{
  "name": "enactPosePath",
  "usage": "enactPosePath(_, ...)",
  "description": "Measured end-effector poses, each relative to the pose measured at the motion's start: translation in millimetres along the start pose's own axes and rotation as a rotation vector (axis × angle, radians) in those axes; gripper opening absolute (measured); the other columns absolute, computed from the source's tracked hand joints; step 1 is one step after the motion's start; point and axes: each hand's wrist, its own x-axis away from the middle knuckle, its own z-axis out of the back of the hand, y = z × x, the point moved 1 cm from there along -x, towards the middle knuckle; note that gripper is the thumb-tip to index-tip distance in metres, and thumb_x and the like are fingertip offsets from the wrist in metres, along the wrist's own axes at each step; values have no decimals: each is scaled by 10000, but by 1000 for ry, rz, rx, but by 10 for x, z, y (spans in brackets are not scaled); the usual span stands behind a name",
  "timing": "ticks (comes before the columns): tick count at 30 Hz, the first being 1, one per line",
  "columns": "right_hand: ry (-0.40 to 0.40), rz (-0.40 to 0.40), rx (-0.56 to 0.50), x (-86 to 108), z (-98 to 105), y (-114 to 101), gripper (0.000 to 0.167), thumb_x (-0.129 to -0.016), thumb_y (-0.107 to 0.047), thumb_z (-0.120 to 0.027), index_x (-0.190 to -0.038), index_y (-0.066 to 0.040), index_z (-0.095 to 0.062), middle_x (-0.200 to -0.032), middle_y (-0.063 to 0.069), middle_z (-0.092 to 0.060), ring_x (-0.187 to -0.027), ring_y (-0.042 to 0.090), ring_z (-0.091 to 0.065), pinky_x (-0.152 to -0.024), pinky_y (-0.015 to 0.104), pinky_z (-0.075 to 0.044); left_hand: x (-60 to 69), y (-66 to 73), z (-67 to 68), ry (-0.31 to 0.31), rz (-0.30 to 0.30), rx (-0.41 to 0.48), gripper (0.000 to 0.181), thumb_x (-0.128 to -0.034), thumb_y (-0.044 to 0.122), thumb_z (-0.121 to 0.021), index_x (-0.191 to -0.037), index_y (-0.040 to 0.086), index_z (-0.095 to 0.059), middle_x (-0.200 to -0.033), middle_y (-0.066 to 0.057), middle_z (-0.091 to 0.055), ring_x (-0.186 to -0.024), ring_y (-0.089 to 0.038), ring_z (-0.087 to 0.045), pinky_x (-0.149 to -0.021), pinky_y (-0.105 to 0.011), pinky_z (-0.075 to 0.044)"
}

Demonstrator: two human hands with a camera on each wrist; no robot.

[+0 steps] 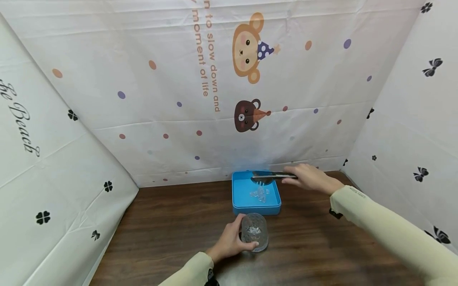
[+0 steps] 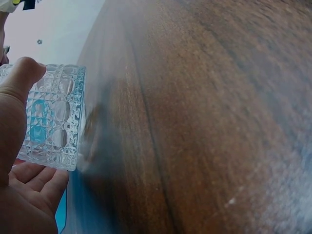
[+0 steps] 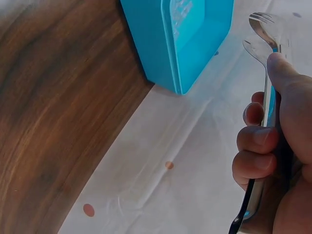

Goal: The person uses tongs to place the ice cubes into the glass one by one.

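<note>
My left hand (image 1: pixel 229 240) holds a clear, textured glass tumbler (image 1: pixel 255 233) on the table, thumb on the near side and fingers around the far side. In the left wrist view the cut pattern of the tumbler (image 2: pixel 61 112) shows beside the thumb. My right hand (image 1: pixel 308 177) grips metal serving tongs (image 1: pixel 275 175), their ends above a blue square box (image 1: pixel 241 198). Prongs show at the tongs' ends (image 3: pixel 263 31) in the right wrist view; whether anything sits between them I cannot tell. Several clear, ice-like pieces (image 1: pixel 260 194) lie in the box.
The brown wooden table (image 1: pixel 171 226) runs back to a white printed cloth (image 1: pixel 200 79), which hangs behind it and on both sides. The box stands near the back edge, directly beyond the tumbler.
</note>
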Motion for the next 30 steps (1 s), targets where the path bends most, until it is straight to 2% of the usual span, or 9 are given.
enactPosePath(3, -7, -20, 23, -35, -17, 61, 355, -1006, -337, -680, -1212, -48, -696, -989, 45, -718, -852, 196, -694, -773, 460, -582, -5, 6, 7, -1, -2, -1, 706, -852, 422, -838, -1389, 162, -461, -1254, -43, -661, -1063, -61, -661, -944, -282, -542)
enactPosePath(6, -24, -36, 35, -69, -25, 119, 438, -1012, -347, -669, -1298, -15, -669, -1133, 124, -725, -974, 275, -710, -856, 524, -569, -13, 4, 8, -7, -2, -2, 705, -853, 424, -836, -1391, 166, -460, -1259, -42, -661, -1073, -67, -661, -946, -282, -540)
enactPosePath(11, -73, -73, 29, -144, -42, 198, 466, -1012, -345, -669, -1307, 15, -657, -1106, 139, -732, -947, 277, -720, -862, 521, -574, -23, -7, 7, -10, 14, -8, 710, -843, 444, -840, -1383, 177, -463, -1264, -25, -657, -1088, -81, -659, -946, -282, -538)
enactPosePath(17, -137, -112, 20, -218, -62, 260, 541, -1020, -386, -644, -1342, 48, -631, -1156, 190, -720, -981, 305, -718, -877, 534, -568, -18, -8, 5, -13, 21, 1, 711, -842, 444, -840, -1382, 175, -464, -1262, -23, -655, -1084, -84, -661, -946, -281, -539)
enactPosePath(24, -173, -141, 14, -261, -94, 320, 539, -1018, -367, -653, -1392, 18, -608, -1194, 174, -714, -993, 279, -717, -884, 530, -566, -24, -6, 3, -8, 5, -11, 706, -845, 438, -840, -1379, 170, -464, -1254, -27, -659, -1078, -77, -661, -945, -282, -540)
enactPosePath(30, -194, -159, 73, -316, -140, 303, 554, -1001, -404, -668, -1383, -5, -626, -1221, 176, -709, -1033, 310, -711, -890, 539, -565, -18, -6, -1, -8, 5, -11, 700, -845, 432, -840, -1377, 175, -464, -1253, -27, -657, -1077, -77, -660, -942, -277, -540)
